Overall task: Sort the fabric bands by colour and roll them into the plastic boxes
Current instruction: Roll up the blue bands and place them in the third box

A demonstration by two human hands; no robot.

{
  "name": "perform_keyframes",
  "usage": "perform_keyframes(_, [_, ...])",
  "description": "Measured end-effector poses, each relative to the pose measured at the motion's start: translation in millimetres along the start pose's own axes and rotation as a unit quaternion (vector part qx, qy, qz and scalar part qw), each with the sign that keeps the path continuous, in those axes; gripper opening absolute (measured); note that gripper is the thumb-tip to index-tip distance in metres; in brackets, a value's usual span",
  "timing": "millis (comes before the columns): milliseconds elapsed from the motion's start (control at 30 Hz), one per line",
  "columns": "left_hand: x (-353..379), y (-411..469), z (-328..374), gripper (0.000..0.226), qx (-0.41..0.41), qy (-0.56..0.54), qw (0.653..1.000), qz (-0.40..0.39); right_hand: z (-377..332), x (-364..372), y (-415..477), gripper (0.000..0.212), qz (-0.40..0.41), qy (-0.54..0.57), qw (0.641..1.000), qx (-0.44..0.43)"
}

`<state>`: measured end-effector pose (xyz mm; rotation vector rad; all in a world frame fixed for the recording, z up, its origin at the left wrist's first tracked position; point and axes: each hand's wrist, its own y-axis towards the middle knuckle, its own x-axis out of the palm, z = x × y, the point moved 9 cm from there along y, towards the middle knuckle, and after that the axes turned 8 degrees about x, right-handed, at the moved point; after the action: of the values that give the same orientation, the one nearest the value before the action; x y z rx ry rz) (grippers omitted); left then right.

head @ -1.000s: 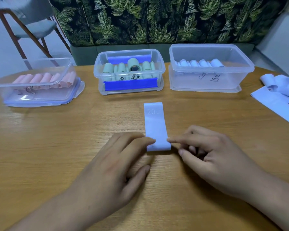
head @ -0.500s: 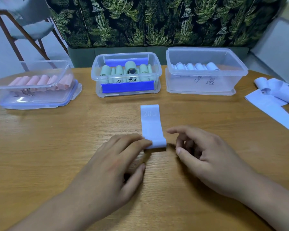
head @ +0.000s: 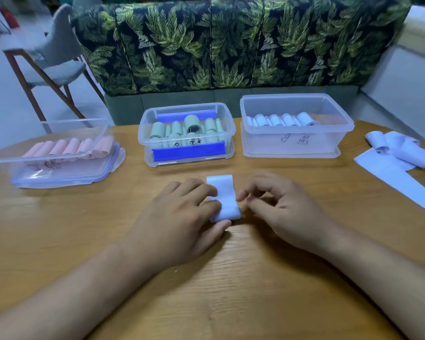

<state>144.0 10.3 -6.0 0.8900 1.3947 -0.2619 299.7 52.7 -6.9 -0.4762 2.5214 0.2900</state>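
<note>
A wooden table stands before a sofa with a green leaf print, and a grey chair is at the far left. Three clear plastic boxes sit in a row on the far side. The left box holds six pink rolls. The middle box, with two blue clips, holds green rolls too crowded to count. The right box holds four or five pale blue rolls.

Each box has dark handwriting on its front wall, and none of it can be read. The faint print on the far end of the pale blue band is blurred.

That band lies on the table in the middle, near the person, with its near end curled up. The left hand holds the band, fingers over its left edge and thumb at the near end. The right hand is curled, its fingertips at the band's right edge. Whether they pinch it I cannot tell.

Loose pale blue bands lie tangled at the right edge of the table, partly cut off, so their number is unclear.
</note>
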Motion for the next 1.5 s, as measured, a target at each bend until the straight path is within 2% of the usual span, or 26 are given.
perform_keyframes(67, [2, 2, -4, 0.035, 0.004, 0.003, 1.0, 0.007, -3, 5, -5, 0.034, -0.009, -0.068, 0.996, -0.056])
perform_keyframes(167, [7, 0, -8, 0.036, 0.0, -0.005, 1.0, 0.005, -5, 9, -8, 0.034, -0.013, -0.098, 0.992, -0.084])
perform_keyframes(400, [18, -2, -19, 0.048, -0.038, -0.066, 0.997, -0.027, -3, 8, -9, 0.031, 0.019, -0.141, 0.985, -0.098])
perform_keyframes(500, [16, -5, -26, 0.05, -0.063, -0.129, 0.99, -0.003, -6, 6, -12, 0.025, 0.031, -0.15, 0.983, -0.103])
perform_keyframes(633, [4, -4, -22, 0.032, -0.043, -0.163, 0.985, 0.04, -5, 7, -11, 0.026, 0.032, -0.15, 0.983, -0.098])
perform_keyframes(733, [5, -2, -17, 0.017, -0.022, -0.16, 0.986, 0.033, -4, 8, -10, 0.028, 0.026, -0.148, 0.984, -0.095])
perform_keyframes(833, [7, -3, -20, 0.014, -0.029, -0.162, 0.986, 0.035, -1, 7, -9, 0.032, 0.03, -0.142, 0.986, -0.084])
perform_keyframes(967, [13, -4, -31, 0.022, -0.067, -0.164, 0.984, 0.034, 5, 5, -6, 0.03, 0.055, -0.155, 0.983, -0.075])
perform_keyframes(1133, [21, -6, -40, 0.035, -0.105, -0.145, 0.984, 0.008, 8, 9, -8, 0.038, 0.048, -0.17, 0.982, -0.069])
perform_keyframes(1300, [21, -6, -40, 0.039, -0.115, -0.134, 0.984, -0.005, -5, 8, -12, 0.024, 0.05, -0.172, 0.976, -0.121])
perform_keyframes(1500, [21, -5, -39, 0.043, -0.119, -0.121, 0.985, -0.014, -5, 17, -14, 0.024, 0.03, -0.237, 0.959, -0.152])
